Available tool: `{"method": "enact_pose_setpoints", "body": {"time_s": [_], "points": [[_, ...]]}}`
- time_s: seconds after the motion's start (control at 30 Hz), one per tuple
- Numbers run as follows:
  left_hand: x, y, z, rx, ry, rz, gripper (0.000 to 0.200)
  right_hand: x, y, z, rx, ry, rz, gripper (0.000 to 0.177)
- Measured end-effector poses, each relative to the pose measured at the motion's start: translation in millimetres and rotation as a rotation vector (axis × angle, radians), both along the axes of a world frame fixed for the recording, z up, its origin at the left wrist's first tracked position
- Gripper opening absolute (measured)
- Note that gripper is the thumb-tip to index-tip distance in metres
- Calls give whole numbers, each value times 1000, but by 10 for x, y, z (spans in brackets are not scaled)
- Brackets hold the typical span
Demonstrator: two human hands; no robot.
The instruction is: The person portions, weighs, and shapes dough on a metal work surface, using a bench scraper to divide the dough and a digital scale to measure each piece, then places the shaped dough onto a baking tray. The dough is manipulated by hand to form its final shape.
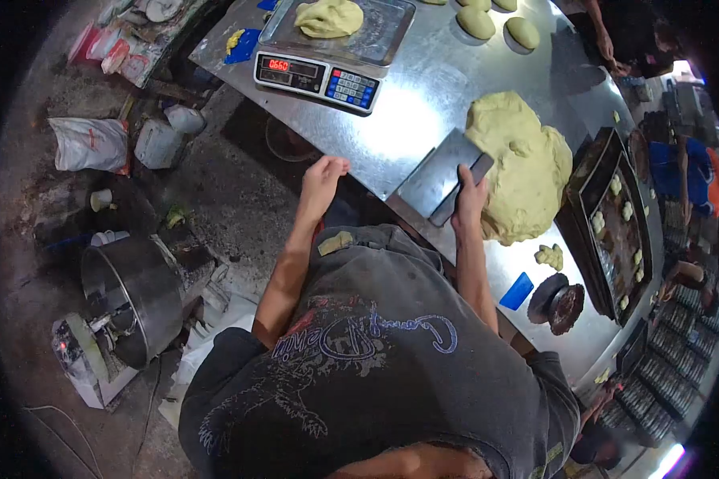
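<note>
My right hand (470,201) grips the handle of a wide metal dough scraper (439,177), whose blade lies over the table's near edge. Right beside it sits a large mound of pale yellow dough (527,172). My left hand (323,182) hovers off the table's edge with its fingers curled together; I see nothing in them. Beyond that hand stands a digital scale (315,84) with a red display. A lump of dough (329,17) rests on the scale's metal pan (387,32).
Several round dough balls (523,33) lie on the metal table (423,64). To the right are a dark baking tray (615,239) with small dough pieces, a blue plastic scraper (517,291) and a dough scrap (549,256). A mixer bowl (132,299) stands lower left. Other people are at the right.
</note>
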State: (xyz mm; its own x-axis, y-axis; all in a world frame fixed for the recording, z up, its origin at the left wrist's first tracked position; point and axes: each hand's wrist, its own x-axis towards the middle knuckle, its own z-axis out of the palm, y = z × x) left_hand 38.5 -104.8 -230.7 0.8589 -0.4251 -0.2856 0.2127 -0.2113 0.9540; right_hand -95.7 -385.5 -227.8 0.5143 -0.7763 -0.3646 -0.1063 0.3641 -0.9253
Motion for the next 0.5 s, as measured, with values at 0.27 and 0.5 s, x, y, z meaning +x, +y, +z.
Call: {"method": "enact_pose_setpoints", "body": {"time_s": [0.27, 0.5], "points": [[2079, -301, 428, -65, -364, 112, 30, 55, 121, -158, 70, 77, -90, 41], [3610, -672, 62, 399, -830, 36, 42, 1193, 316, 564, -89, 104, 42, 52]]}}
